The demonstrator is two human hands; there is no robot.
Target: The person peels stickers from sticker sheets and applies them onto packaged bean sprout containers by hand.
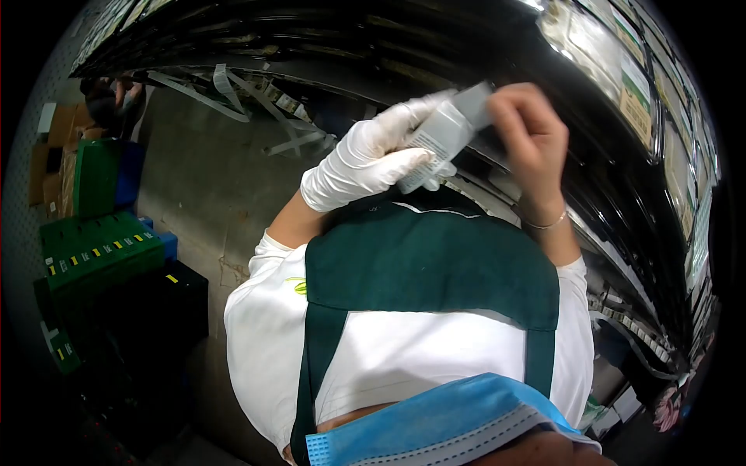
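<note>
My left hand [373,151], in a white glove, is closed around a pale grey bottle or tube [441,144] with small printed text on its side; its exact kind does not show. The item is tilted in front of my chest, its upper end toward my right hand. My bare right hand [532,132], with a thin bracelet at the wrist, is blurred by motion. Its fingers are pinched at the edge of a grey, flat-looking piece [475,103] at the item's upper end. Whether that piece is a strip or part of the item, I cannot tell.
Black shelving [334,46] with several packed goods [636,101] curves along the front and right. Green crates [101,248] and a dark box [183,299] are stacked at left, near cardboard boxes [66,128]. Another person [113,101] is at the far left. Grey floor [194,163] lies between.
</note>
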